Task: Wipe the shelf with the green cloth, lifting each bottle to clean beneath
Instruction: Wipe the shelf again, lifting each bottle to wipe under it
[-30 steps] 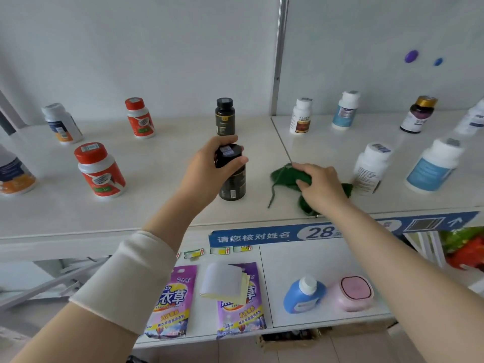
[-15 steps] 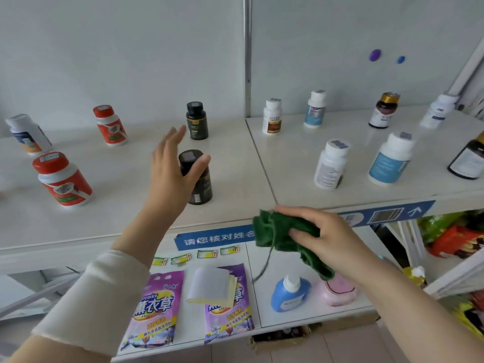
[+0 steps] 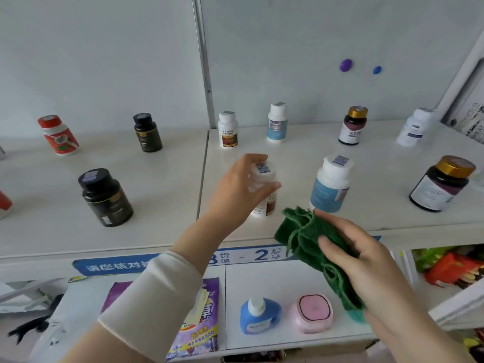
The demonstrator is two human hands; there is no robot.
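- black bottles, 2: front black bottle [image 3: 106, 199], back black bottle [image 3: 148, 133]
- red ones, 2: back red bottle [image 3: 59, 136], edge red bottle [image 3: 3, 205] (cut off at the left)
- gold-cap ones, 2: back gold-cap bottle [image 3: 353, 127], front gold-cap bottle [image 3: 441, 184]
- white-cap ones, 5: brown-label bottle [image 3: 228, 131], small blue-label bottle [image 3: 277, 124], plain white bottle [image 3: 415, 132], front white bottle [image 3: 263, 170], big blue-label bottle [image 3: 330, 184]
- so 11 bottles up top
- down below, 2 packets: left purple packet [image 3: 115, 293], right purple packet [image 3: 203, 334]
- 1 blue jug [image 3: 258, 318], 1 pink tub [image 3: 311, 313]
- 1 green cloth [image 3: 306, 237]
- wall dots, 2: purple dot [image 3: 345, 65], blue dot [image 3: 377, 70]
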